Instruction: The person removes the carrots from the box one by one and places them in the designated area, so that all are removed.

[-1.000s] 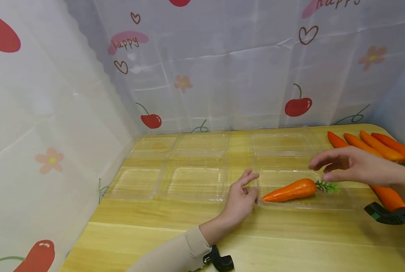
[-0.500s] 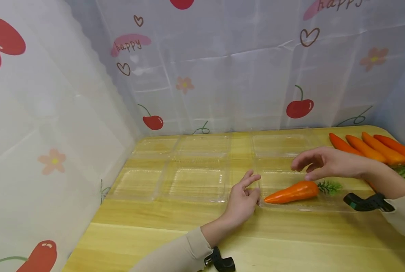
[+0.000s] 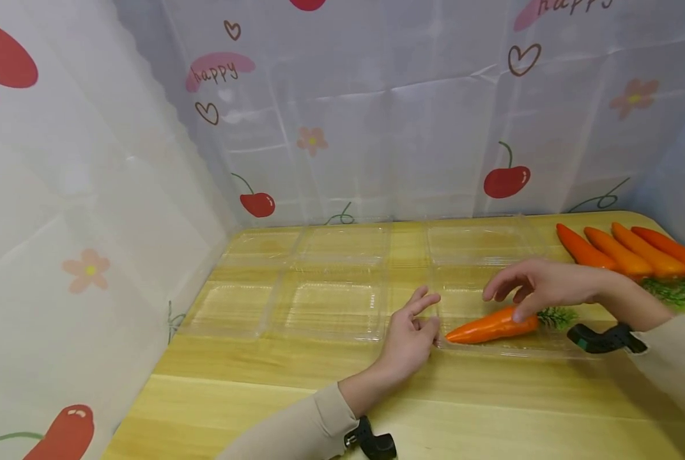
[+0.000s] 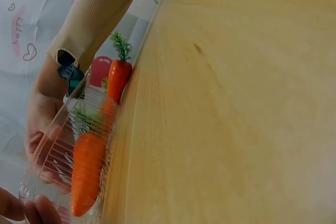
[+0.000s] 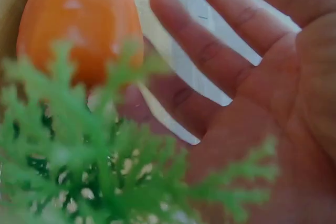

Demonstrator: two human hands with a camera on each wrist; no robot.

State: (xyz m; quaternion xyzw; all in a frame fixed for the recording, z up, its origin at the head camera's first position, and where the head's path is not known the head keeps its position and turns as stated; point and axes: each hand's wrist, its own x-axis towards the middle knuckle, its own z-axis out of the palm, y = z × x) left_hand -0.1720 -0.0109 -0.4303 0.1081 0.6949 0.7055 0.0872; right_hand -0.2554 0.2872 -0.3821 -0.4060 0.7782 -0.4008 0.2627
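An orange carrot (image 3: 483,327) with a green leafy top lies in a clear plastic container (image 3: 509,352), its tip pointing left. At that container's left edge my left hand (image 3: 407,338) pinches the rim, two of its fingers raised. The left wrist view shows its fingertips (image 4: 46,209) against the clear wall. Above the carrot hangs my right hand (image 3: 555,285), its fingers bent loosely and its thumb overlapping the carrot's thick end. From the right wrist, the spread fingers stand beside the carrot (image 5: 79,19), with the leaves (image 5: 100,145) in front of the palm.
Several carrots (image 3: 624,252) lie side by side at the table's back right. Another carrot (image 4: 119,74) lies beyond the container in the left wrist view. Two more clear open containers (image 3: 333,337) (image 3: 222,332) stand on the left, lids toward the printed curtain (image 3: 377,147).
My right hand has moved left and slightly down, from the leafy top to over the carrot's thick end. The left hand has stayed at the container's edge.
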